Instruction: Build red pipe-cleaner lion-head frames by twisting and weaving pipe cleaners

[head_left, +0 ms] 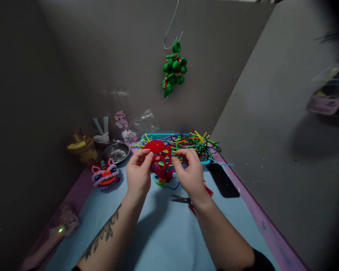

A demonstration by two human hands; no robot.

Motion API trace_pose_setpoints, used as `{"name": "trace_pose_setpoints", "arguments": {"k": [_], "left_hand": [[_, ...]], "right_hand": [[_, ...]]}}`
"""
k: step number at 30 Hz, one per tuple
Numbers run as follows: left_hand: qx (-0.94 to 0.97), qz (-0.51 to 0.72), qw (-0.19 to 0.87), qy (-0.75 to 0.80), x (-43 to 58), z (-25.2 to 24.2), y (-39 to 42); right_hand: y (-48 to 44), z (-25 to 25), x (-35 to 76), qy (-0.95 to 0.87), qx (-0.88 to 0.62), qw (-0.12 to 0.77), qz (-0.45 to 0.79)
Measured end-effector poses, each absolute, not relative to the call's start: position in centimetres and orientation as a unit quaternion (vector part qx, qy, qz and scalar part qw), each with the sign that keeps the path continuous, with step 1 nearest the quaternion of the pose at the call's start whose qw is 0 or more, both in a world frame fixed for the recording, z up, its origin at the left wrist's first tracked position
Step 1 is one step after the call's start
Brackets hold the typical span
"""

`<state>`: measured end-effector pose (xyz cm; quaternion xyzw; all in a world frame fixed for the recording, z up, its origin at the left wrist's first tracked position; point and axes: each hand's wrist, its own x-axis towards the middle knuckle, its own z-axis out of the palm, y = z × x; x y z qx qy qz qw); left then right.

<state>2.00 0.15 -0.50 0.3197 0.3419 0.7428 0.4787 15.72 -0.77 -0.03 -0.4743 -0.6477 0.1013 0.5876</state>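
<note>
A red looped piece of fuzzy pipe cleaner (157, 147), with a dense rounded part and open loops on its right, is held up in front of me. My left hand (140, 168) pinches its left side between thumb and fingers. At its right edge, the thumb and forefinger of my right hand (190, 171) close on what looks like a red loop. Just below the piece sits a small lion-head figure (162, 179) in green, orange and pink. Scissors (183, 200) with red handles lie under my right wrist, partly hidden by it.
Behind my hands, a blue tray (205, 162) overflows with coloured pipe cleaners. A purple lion head (105, 174) and a metal bowl (116, 153) stand left; a black phone (223, 180) lies right. A green ornament (175, 69) hangs from a wire. Grey walls enclose the table.
</note>
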Motion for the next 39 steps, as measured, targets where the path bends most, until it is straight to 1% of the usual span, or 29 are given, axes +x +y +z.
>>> {"name": "trace_pose_setpoints", "arguments": {"k": [2, 5, 7, 11, 14, 16, 17, 18, 20, 22, 24, 28, 35, 39], "left_hand": [[0.359, 0.742, 0.424, 0.374, 2.1, -0.5, -0.2], [0.409, 0.740, 0.345, 0.407, 2.4, -0.5, -1.0], [0.434, 0.737, 0.320, 0.408, 2.6, -0.6, -1.4], [0.453, 0.736, 0.303, 0.401, 2.6, -1.0, -1.4], [0.417, 0.755, 0.315, 0.396, 2.2, -1.3, -0.9], [0.392, 0.764, 0.331, 0.391, 2.0, -1.4, -0.6], [0.386, 0.765, 0.338, 0.389, 1.9, -1.4, -0.5], [0.384, 0.766, 0.340, 0.387, 1.9, -1.4, -0.5], [0.389, 0.764, 0.342, 0.386, 1.9, -1.4, -0.5], [0.401, 0.755, 0.346, 0.388, 2.1, -1.4, -0.6], [0.419, 0.739, 0.354, 0.391, 2.4, -1.4, -0.7], [0.445, 0.719, 0.377, 0.379, 2.7, -1.5, -0.8], [0.435, 0.703, 0.422, 0.372, 2.9, -1.6, -0.6], [0.424, 0.700, 0.440, 0.370, 2.9, -1.6, -0.7]], "right_hand": [[-1.2, -0.1, 15.5, -0.663, -0.445, 0.598, 0.065], [-2.0, -0.3, 14.7, -0.733, -0.367, 0.567, 0.078], [-2.2, -0.3, 14.2, -0.746, -0.340, 0.564, 0.099], [-2.8, 0.4, 14.4, -0.753, -0.270, 0.586, 0.130], [-3.5, 1.3, 15.6, -0.774, -0.147, 0.573, 0.227], [-3.8, 1.7, 16.5, -0.784, -0.082, 0.530, 0.311], [-3.9, 1.7, 16.9, -0.789, -0.075, 0.506, 0.341], [-3.7, 1.6, 17.2, -0.787, -0.095, 0.494, 0.358], [-3.1, 1.2, 17.4, -0.737, -0.218, 0.540, 0.343], [-2.1, 0.6, 17.2, -0.661, -0.349, 0.609, 0.265], [-1.2, 0.2, 16.7, -0.644, -0.401, 0.623, 0.193], [-0.5, -0.1, 16.1, -0.677, -0.410, 0.598, 0.128], [-0.4, -0.2, 16.1, -0.675, -0.410, 0.606, 0.098], [-0.3, -0.5, 15.9, -0.677, -0.417, 0.604, 0.057]]}}
